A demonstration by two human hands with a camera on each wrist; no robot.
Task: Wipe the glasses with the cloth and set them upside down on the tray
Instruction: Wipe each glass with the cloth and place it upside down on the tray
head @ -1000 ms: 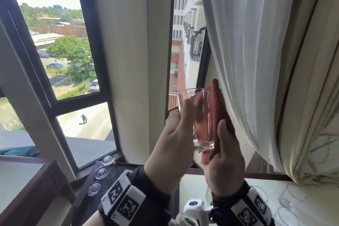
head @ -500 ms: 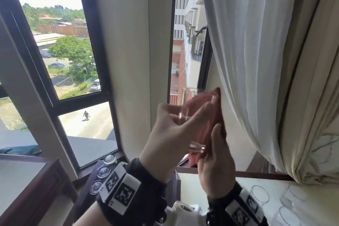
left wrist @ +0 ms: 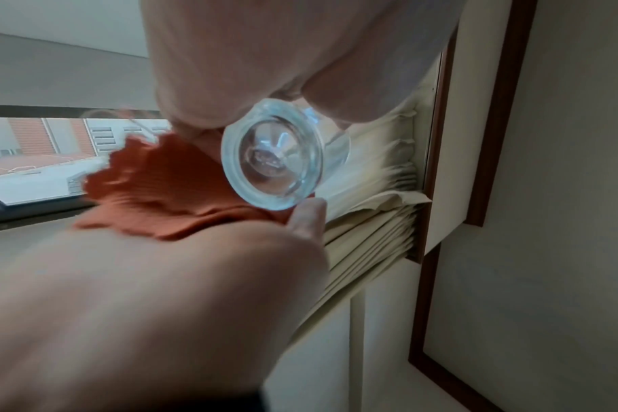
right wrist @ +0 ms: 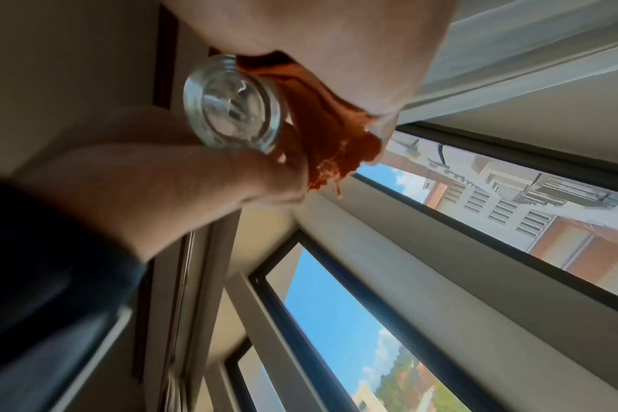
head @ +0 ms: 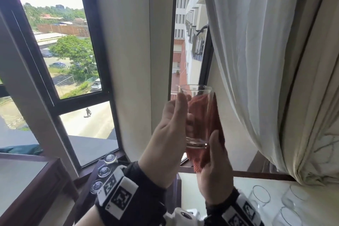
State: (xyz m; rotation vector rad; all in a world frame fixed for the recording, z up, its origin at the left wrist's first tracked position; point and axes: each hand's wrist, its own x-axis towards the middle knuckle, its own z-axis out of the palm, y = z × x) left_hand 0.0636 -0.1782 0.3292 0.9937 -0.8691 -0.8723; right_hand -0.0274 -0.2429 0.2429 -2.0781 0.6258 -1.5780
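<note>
Against window, glass upright again, both hands gripping it, right with cloth.

Head view downward; wrist views close, sharing the glass.

The right hand has its fingers hidden behind the red cloth and glass. At five o'clock, three upright glasses are cut by the frame edge. The left hand blurs across the left wrist view.
</note>
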